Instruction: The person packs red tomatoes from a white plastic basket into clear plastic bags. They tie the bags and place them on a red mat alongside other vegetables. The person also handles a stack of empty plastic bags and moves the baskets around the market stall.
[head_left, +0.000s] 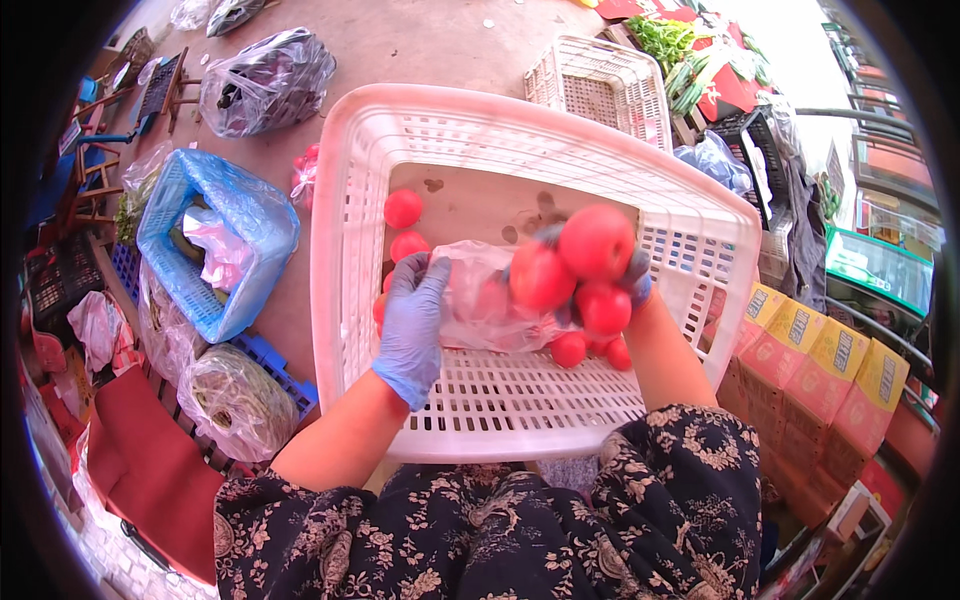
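A large white plastic basket (536, 439) with slotted walls stands directly before me, with loose red tomatoes (403, 208) along its left side and more tomatoes (568, 349) near its front right. My left hand (412, 322), in a bluish disposable glove, pinches the edge of a clear plastic bag (480, 281) inside the basket. Several tomatoes (596, 241) are clutched in my gloved right hand (640, 279), at the bag's right end. They are blurred and hide most of that hand's fingers. Red shapes show through the bag's film.
To the left stands a blue crate (169, 225) lined with plastic, near a bag of greens (238, 401) and a dark-filled bag (268, 82). A smaller white crate (656, 90) lies beyond the basket. Yellow-topped cartons (821, 375) are stacked at right, below leafy vegetables (690, 79).
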